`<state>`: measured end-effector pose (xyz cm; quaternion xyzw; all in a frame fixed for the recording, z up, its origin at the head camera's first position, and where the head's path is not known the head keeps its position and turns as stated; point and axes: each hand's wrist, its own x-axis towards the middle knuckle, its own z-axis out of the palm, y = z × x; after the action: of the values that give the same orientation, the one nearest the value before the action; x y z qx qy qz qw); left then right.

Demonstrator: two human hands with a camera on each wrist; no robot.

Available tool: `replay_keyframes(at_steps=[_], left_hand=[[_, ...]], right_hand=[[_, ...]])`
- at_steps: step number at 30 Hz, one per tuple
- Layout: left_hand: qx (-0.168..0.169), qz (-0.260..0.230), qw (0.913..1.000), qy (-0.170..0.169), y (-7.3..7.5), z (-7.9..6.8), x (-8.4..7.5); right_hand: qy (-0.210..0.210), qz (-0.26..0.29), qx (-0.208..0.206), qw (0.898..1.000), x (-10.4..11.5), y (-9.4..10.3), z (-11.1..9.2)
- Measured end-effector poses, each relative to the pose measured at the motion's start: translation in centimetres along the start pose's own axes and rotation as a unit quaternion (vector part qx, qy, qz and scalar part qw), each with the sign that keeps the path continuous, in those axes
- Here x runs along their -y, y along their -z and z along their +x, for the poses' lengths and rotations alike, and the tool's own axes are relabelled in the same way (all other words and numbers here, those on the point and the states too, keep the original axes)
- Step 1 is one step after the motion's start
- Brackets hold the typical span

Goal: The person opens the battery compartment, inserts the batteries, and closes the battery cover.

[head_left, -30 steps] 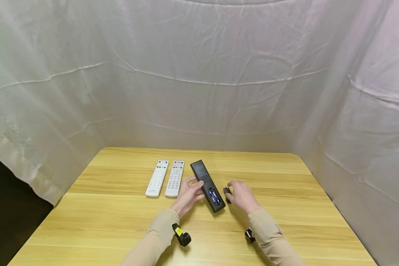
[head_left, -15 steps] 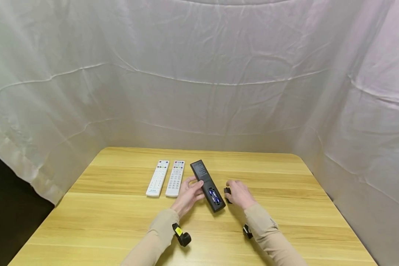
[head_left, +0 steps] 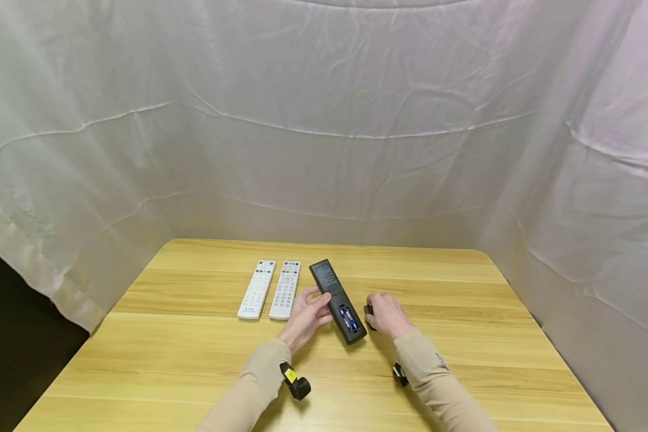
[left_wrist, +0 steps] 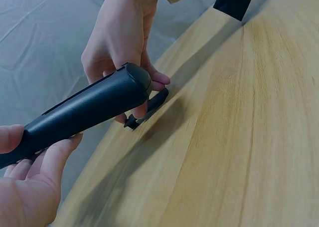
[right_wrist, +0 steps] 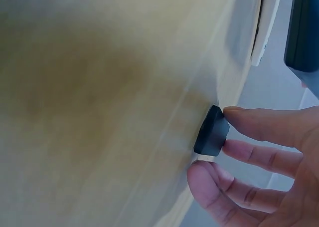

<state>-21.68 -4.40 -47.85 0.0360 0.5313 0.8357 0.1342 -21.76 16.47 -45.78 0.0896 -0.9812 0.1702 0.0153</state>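
Observation:
My left hand (head_left: 306, 315) holds a black remote control (head_left: 329, 282) raised off the table, its back facing up and its battery bay uncovered. Two blue batteries (head_left: 348, 319) sit side by side in that bay. To the right, my right hand (head_left: 387, 315) pinches a small black battery cover (right_wrist: 213, 132) by its edges, low at the tabletop. From the left wrist, the cover (left_wrist: 152, 107) appears tilted under the right fingers, beyond the end of the remote. Part of the cover is hidden behind the fingers in the head view.
Two white remote controls (head_left: 256, 290) lie face up, side by side, left of the black one. The wooden table (head_left: 194, 360) has grey cloth (head_left: 324, 180) hanging behind and at both sides. A small black camera (head_left: 298, 387) is strapped to the left wrist.
My right hand has shifted slightly left, with its fingers drawn closer around the battery cover. My left hand and the black remote control have stayed in place.

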Motion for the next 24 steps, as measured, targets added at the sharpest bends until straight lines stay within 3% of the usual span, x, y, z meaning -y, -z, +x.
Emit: replay_keyframes(at_steps=[14,24], left_hand=[[0.001,-0.003,1.0,-0.005,-0.03,-0.04,0.02],[-0.001,-0.003,1.0,-0.004,0.05,0.03,0.09]], right_hand=[[0.008,0.014,-0.005,1.0,-0.22,-0.18,0.18],[0.0,0.061,-0.032,0.998,-0.16,0.19,-0.41]])
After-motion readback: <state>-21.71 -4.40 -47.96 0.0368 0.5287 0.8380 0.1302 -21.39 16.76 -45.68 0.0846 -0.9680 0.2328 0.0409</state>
